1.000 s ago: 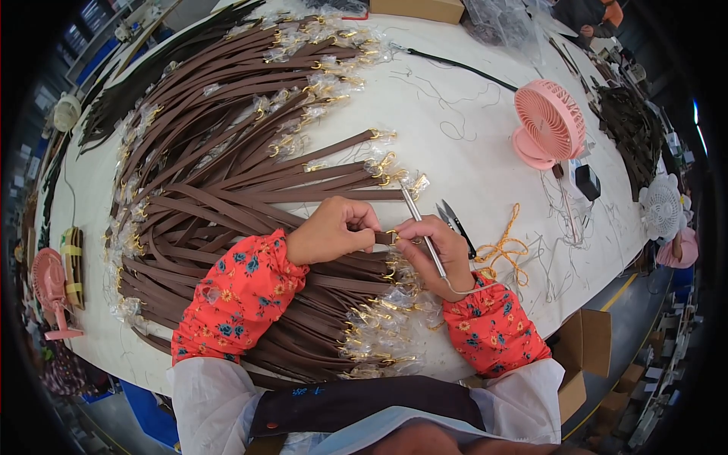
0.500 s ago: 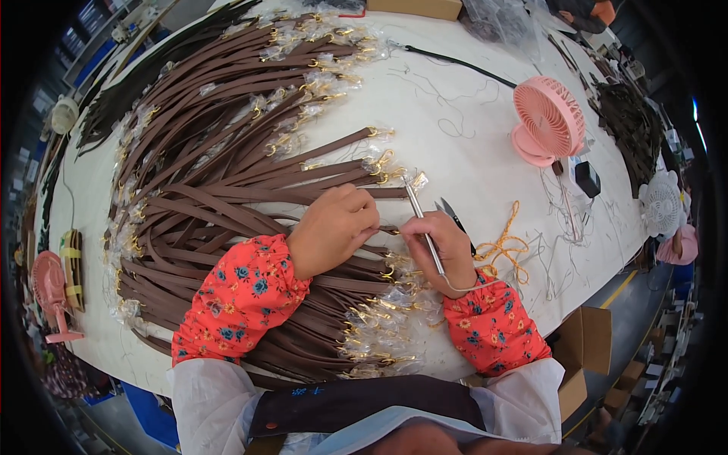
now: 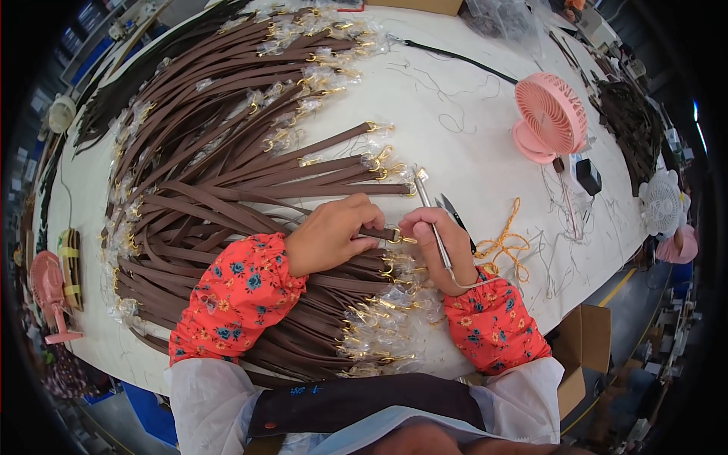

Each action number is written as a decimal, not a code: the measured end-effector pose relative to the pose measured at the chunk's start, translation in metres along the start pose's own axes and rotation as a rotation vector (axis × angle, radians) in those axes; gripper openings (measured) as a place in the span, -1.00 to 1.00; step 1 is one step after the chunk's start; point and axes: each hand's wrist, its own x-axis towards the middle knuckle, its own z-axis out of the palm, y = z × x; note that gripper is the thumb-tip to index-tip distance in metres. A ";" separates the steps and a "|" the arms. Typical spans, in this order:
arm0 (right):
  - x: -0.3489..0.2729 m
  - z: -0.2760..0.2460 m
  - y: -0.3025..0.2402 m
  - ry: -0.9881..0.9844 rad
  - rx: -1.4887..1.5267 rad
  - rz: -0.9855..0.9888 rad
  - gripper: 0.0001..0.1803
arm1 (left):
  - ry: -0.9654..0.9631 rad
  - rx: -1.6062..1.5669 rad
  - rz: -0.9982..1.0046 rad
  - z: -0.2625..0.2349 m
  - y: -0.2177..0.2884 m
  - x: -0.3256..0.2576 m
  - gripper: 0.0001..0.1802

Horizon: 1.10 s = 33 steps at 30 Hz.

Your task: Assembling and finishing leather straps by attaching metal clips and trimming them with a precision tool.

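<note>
Thumb and fingers of my left hand (image 3: 331,236) pinch the end of a brown strap (image 3: 379,234), whose gold clasp (image 3: 402,239) sticks out toward the right. My right hand (image 3: 447,246) grips a slim silver pen-like tool (image 3: 422,192) with a thin cord at its back end; its tip points away from me, up the table. The right fingertips are close to the clasp; whether they touch it I cannot tell. Many more brown straps (image 3: 235,189) lie around and under my left hand. Their gold hooks (image 3: 383,311) are wrapped in clear plastic.
Dark scissors (image 3: 449,208) lie just beyond my right hand, beside an orange cord (image 3: 504,243). A pink fan (image 3: 550,114) stands at the far right near a small black box (image 3: 588,177). Loose threads (image 3: 447,98) are strewn over the white table (image 3: 485,174). An open carton (image 3: 584,349) is at the lower right.
My right hand has turned slightly, and the tool's tip has shifted right. The left fingers have spread a little, so the strap end and gold clasp now show more plainly.
</note>
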 end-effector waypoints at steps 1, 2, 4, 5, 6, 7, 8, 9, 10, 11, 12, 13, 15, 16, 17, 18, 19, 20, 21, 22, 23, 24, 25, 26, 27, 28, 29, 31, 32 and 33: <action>-0.001 0.001 -0.001 0.002 -0.001 0.001 -0.81 | -0.001 -0.001 0.002 0.000 0.001 0.000 -0.73; -0.002 0.002 -0.003 0.059 0.048 0.043 -0.83 | -0.005 0.010 -0.002 0.000 0.002 0.001 -0.74; -0.002 -0.001 -0.005 0.117 0.098 0.084 -0.85 | -0.009 0.022 -0.006 0.001 0.002 0.000 -0.76; 0.001 -0.006 -0.006 0.116 -0.037 0.034 -0.87 | -0.008 0.026 -0.005 0.003 0.001 -0.001 -0.77; 0.003 -0.012 -0.006 0.114 -0.173 -0.017 -0.88 | -0.007 0.030 -0.003 0.004 0.001 -0.001 -0.79; 0.005 -0.020 -0.007 0.113 -0.174 -0.017 -0.88 | -0.006 0.029 -0.003 0.004 0.001 -0.001 -0.79; 0.006 -0.029 -0.007 0.099 -0.352 -0.055 -0.88 | -0.005 0.031 0.001 0.005 0.002 0.000 -0.82; 0.006 -0.037 -0.007 0.085 -0.530 -0.093 -0.87 | -0.004 0.033 0.004 0.006 0.003 0.000 -0.84; 0.003 -0.044 -0.008 0.049 -0.558 -0.037 -0.79 | -0.004 0.032 0.005 0.007 0.002 0.000 -0.84; 0.002 -0.049 -0.009 0.048 -0.559 -0.036 -0.79 | 0.015 0.089 0.043 0.009 0.001 0.001 -0.83; 0.000 -0.054 -0.012 -0.002 -0.590 0.013 -0.77 | 0.033 0.146 0.081 0.011 -0.001 0.001 -0.82; -0.001 -0.056 -0.015 -0.051 -0.619 0.061 -0.75 | 0.033 0.147 0.080 0.011 -0.002 0.001 -0.82; -0.002 -0.059 -0.019 -0.104 -0.656 0.118 -0.74 | 0.060 0.115 0.110 0.011 -0.005 0.001 -0.85; -0.003 -0.060 -0.020 -0.155 -0.698 0.175 -0.73 | 0.060 0.115 0.110 0.012 -0.006 0.003 -0.85; -0.003 -0.060 -0.020 -0.155 -0.697 0.175 -0.73 | 0.064 0.074 0.078 0.013 -0.006 0.004 -0.86; -0.003 -0.059 -0.019 -0.149 -0.698 0.170 -0.73 | 0.067 0.032 0.047 0.013 -0.007 0.004 -0.87; -0.003 -0.058 -0.017 -0.141 -0.700 0.168 -0.74 | 0.066 0.032 0.048 0.013 -0.007 0.005 -0.87; -0.003 -0.057 -0.015 -0.140 -0.701 0.169 -0.74 | 0.069 0.032 0.038 0.013 -0.007 0.005 -0.88; -0.004 -0.057 -0.012 -0.161 -0.734 0.137 -0.73 | 0.071 0.033 0.029 0.012 -0.007 0.006 -0.88; -0.003 -0.056 -0.010 -0.182 -0.767 0.102 -0.71 | 0.072 0.033 0.029 0.012 -0.007 0.006 -0.88; -0.003 -0.056 -0.010 -0.182 -0.767 0.102 -0.71 | 0.065 0.024 0.023 0.011 -0.007 0.006 -0.88; -0.003 -0.056 -0.009 -0.144 -0.765 0.102 -0.71 | 0.059 0.015 0.018 0.011 -0.007 0.006 -0.89; -0.004 -0.056 -0.010 -0.107 -0.763 0.101 -0.70 | 0.059 0.014 0.018 0.010 -0.006 0.006 -0.89; -0.003 -0.057 -0.009 -0.107 -0.764 0.102 -0.70 | 0.060 0.001 0.007 0.010 -0.005 0.006 -0.89; -0.002 -0.059 -0.008 -0.057 -0.725 0.078 -0.65 | 0.061 -0.013 -0.003 0.009 -0.004 0.007 -0.89; -0.001 -0.059 -0.006 -0.007 -0.684 0.052 -0.61 | 0.061 -0.012 -0.005 0.009 -0.005 0.006 -0.89; 0.000 -0.058 -0.009 -0.008 -0.683 0.052 -0.61 | 0.066 -0.008 0.002 0.008 -0.005 0.006 -0.89; 0.003 -0.056 -0.017 0.044 -0.553 -0.037 -0.66 | 0.071 -0.005 0.008 0.008 -0.006 0.006 -0.89; 0.004 -0.053 -0.017 0.043 -0.553 -0.037 -0.66 | 0.062 -0.013 0.006 0.007 -0.005 0.006 -0.89; 0.005 -0.049 -0.017 0.006 -0.472 -0.063 -0.69 | 0.053 -0.021 0.004 0.007 -0.005 0.006 -0.88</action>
